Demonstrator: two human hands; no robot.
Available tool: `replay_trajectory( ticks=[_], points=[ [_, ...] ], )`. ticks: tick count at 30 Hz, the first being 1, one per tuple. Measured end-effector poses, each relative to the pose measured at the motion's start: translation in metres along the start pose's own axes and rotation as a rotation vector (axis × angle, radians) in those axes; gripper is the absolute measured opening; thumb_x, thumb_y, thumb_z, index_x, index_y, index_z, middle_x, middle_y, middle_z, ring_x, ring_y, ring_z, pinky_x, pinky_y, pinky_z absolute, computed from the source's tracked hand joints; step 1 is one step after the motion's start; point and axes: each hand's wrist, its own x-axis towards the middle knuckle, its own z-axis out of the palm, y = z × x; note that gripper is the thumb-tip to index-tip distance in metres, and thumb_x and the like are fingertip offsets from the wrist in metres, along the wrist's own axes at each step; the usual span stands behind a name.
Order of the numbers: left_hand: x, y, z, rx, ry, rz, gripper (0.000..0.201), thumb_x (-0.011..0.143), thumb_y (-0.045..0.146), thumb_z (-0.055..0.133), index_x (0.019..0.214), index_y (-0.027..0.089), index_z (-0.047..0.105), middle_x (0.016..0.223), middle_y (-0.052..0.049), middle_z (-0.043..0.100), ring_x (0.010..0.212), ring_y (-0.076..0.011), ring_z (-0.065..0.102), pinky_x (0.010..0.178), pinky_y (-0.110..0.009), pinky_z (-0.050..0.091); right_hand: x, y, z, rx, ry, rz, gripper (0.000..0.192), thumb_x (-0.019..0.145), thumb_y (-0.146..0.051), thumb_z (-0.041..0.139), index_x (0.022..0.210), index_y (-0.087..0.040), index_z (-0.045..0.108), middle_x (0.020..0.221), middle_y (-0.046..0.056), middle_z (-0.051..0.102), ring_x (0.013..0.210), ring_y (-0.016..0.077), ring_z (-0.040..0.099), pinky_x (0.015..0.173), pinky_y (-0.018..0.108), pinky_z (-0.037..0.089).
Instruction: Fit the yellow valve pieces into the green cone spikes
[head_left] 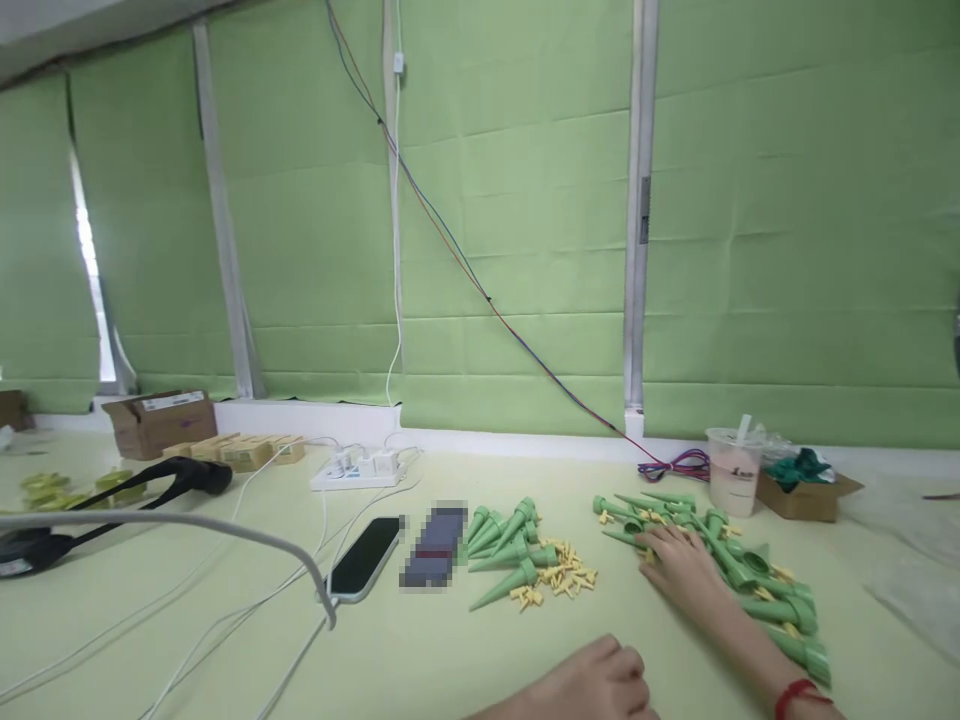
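Right hand (679, 570) at lower right of the frame, lying flat and spread, palm down, on the near edge of a scatter of green cone spikes (720, 560), fingertips touching the spikes and some small yellow pieces (651, 517) among them, gripping nothing that shows. Red band (795, 690) around that wrist at the bottom edge. Left hand (592, 685) at bottom centre, loosely curled, resting on the pale counter (420, 660), holding nothing visible, well apart from the spikes. Second heap of green cone spikes (504, 550) in the middle of the frame, with a cluster of yellow pegs (559, 578) just beside it on its right. Dark phone (366, 556) lying flat left of centre, white cable running to it. White power strip (358, 470) farther back, near the wall. Plastic cup with straw (735, 468) at right, behind the spikes, beside an open cardboard box (814, 492). Another cardboard box (159, 422) at far left along the wall. Green blinds (525, 200) filling the upper frame.
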Motion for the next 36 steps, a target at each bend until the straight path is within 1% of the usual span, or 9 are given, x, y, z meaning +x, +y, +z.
replay_trajectory(
  ticks=[4,8,12,15,22,26,30,33,36],
  points=[
    [-0.002,-0.008,0.027,-0.089,0.119,-0.145,0.02,0.073,0.027,0.064,0.062,0.018,0.05,0.046,0.003,0.049,0.063,-0.0121,0.043,0.057,-0.024,0.031,-0.014,0.015,-0.001,-0.005,0.051,-0.156,0.025,0.08,-0.011,0.049,0.096,-0.022,0.064,0.094,0.004,0.067,0.092,0.0217,0.058,0.078,0.035,0.039],
    [-0.003,-0.006,0.026,-0.27,0.146,-0.305,0.014,0.067,0.013,0.061,0.06,0.018,0.049,0.046,0.003,0.052,0.064,-0.0116,0.044,0.059,-0.022,0.033,-0.022,0.024,-0.001,-0.023,0.037,-0.23,0.022,0.086,-0.016,0.044,0.092,-0.024,0.064,0.09,0.003,0.065,0.087,0.0196,0.058,0.076,0.034,0.041],
    [0.0,-0.006,0.015,-0.419,0.102,-0.501,0.014,0.06,0.005,0.052,0.056,0.018,0.048,0.045,0.001,0.051,0.061,-0.0126,0.045,0.058,-0.021,0.037,-0.025,0.022,0.007,-0.109,0.008,-0.124,0.028,0.086,-0.021,0.045,0.11,-0.025,0.06,0.093,0.005,0.066,0.089,0.0239,0.059,0.074,0.037,0.042],
    [0.0,-0.006,0.016,-0.452,0.088,-0.545,0.014,0.057,0.005,0.051,0.054,0.018,0.045,0.044,0.001,0.048,0.06,-0.0129,0.045,0.056,-0.021,0.037,-0.028,0.017,0.01,-0.083,-0.024,-0.031,0.029,0.087,-0.026,0.044,0.112,-0.025,0.059,0.1,0.007,0.065,0.094,0.0257,0.058,0.078,0.04,0.041],
    [0.004,0.0,0.001,-0.456,0.117,-0.608,0.01,0.062,0.008,0.051,0.061,0.017,0.05,0.048,-0.001,0.048,0.065,-0.0155,0.045,0.062,-0.026,0.036,-0.023,0.006,-0.018,0.179,-0.068,0.083,0.021,0.085,-0.03,0.044,0.076,-0.022,0.061,0.081,0.006,0.064,0.081,0.0237,0.059,0.071,0.037,0.043],
    [0.012,0.002,-0.022,-0.692,0.103,-0.963,0.015,0.076,0.02,0.048,0.086,0.016,0.057,0.069,-0.004,0.052,0.076,-0.0178,0.048,0.068,-0.029,0.037,-0.022,-0.011,-0.037,0.443,0.038,0.078,0.02,0.087,-0.033,0.046,0.082,-0.022,0.061,0.085,0.006,0.063,0.081,0.0214,0.06,0.071,0.033,0.047],
    [0.015,0.003,-0.028,-1.072,0.208,-1.389,0.035,0.085,0.045,0.039,0.111,0.021,0.045,0.08,-0.001,0.047,0.074,-0.014,0.046,0.069,-0.027,0.037,-0.025,-0.042,-0.049,0.671,0.164,-0.014,0.02,0.088,-0.032,0.046,0.092,-0.023,0.063,0.087,0.006,0.063,0.084,0.0197,0.06,0.073,0.03,0.049],
    [0.014,0.004,-0.023,-1.223,0.357,-1.487,0.043,0.083,0.056,0.036,0.108,0.021,0.038,0.073,0.004,0.04,0.064,-0.0112,0.04,0.065,-0.025,0.035,-0.026,-0.058,-0.052,0.773,0.251,-0.038,0.02,0.088,-0.028,0.046,0.094,-0.022,0.064,0.089,0.007,0.063,0.087,0.0191,0.06,0.074,0.03,0.049],
    [0.014,0.005,-0.019,-1.33,0.443,-1.434,0.044,0.084,0.057,0.035,0.106,0.019,0.038,0.067,0.005,0.04,0.059,-0.0104,0.037,0.062,-0.024,0.033,-0.026,-0.061,-0.054,0.818,0.312,-0.012,0.017,0.087,-0.026,0.048,0.091,-0.022,0.064,0.088,0.007,0.064,0.084,0.0191,0.06,0.073,0.03,0.05]
  ],
)
